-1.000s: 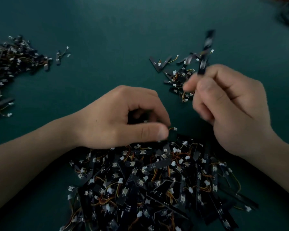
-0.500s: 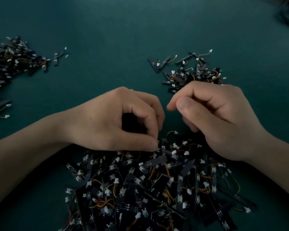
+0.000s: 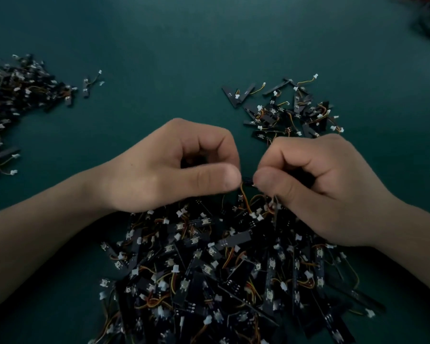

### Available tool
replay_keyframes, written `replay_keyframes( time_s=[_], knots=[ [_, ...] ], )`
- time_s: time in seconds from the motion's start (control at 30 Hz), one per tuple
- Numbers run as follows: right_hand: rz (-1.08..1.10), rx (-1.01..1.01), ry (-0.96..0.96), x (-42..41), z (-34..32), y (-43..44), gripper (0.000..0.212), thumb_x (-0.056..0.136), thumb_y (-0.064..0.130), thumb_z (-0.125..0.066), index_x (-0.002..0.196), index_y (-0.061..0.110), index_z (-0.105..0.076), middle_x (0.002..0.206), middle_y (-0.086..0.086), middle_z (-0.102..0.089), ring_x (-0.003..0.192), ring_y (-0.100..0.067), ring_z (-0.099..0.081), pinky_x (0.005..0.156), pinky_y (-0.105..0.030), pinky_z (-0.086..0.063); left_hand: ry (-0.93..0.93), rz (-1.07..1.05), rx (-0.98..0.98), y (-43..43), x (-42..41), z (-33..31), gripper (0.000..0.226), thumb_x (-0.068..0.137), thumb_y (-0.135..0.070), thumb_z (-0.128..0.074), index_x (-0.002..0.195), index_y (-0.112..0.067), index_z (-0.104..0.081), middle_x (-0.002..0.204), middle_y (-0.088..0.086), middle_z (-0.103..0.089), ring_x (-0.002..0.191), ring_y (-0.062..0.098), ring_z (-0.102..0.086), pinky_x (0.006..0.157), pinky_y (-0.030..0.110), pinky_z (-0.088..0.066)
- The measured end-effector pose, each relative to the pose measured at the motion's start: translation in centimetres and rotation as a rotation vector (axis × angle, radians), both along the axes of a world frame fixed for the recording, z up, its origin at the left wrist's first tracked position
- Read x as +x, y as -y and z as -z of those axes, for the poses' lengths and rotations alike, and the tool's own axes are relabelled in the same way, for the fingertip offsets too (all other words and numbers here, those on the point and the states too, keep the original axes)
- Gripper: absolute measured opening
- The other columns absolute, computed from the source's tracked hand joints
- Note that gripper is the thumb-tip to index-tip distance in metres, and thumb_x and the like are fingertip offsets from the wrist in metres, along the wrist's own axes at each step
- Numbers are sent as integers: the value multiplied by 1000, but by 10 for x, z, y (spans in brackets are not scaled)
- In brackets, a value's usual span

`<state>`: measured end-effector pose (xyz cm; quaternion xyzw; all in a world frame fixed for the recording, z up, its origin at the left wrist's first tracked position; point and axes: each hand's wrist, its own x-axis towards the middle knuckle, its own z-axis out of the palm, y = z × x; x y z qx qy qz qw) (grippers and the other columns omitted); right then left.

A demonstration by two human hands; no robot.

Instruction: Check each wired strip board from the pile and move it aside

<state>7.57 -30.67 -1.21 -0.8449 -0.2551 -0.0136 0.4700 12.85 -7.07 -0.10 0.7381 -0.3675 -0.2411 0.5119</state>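
Black wired strip boards: small set-aside heap (image 3: 288,112) versus far larger pile (image 3: 233,269), so most work likely remains. Left hand (image 3: 169,167) and right hand (image 3: 315,189) together pinch one board (image 3: 247,180) by its ends.

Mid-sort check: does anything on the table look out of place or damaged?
Only a stray board lying apart from the left heap. The left hand and right hand pinch one held board normally; damage is too dim to judge.
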Motion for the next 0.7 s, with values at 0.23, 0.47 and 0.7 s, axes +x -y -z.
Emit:
replay_keyframes(
  time_s=[0.23, 0.47, 0.7],
  knots=[
    [41, 28, 0, 0, 1, -2, 26, 101, 33, -57, 80, 20, -62, 59, 14, -55, 45, -2, -48, 49, -5, -31, 10, 42, -19, -1, 2, 1, 31, 97, -27, -57, 79, -3, -65, 67, 25, -50, 55, 41, -42, 53, 49, -34],
    [37, 25, 11, -1, 3, -1, 25, 101, 34, -57, 81, 21, -63, 59, 14, -56, 44, -2, -48, 47, -5, -30, 85, -40, -107, 2, 5, 6, 35, 96, -20, -48, 64, -18, -60, 62, 8, -57, 58, 32, -52, 61, 39, -40],
    [-81, 35, 46, 0, -1, 2, 33, 104, 21, -49, 94, 13, -79, 66, 17, -61, 60, -5, -61, 58, -12, -40, 73, -245, -217, 0, 9, 14, 39, 101, -28, -43, 68, -20, -61, 68, -2, -61, 63, 32, -48, 63, 35, -38]
  ],
)
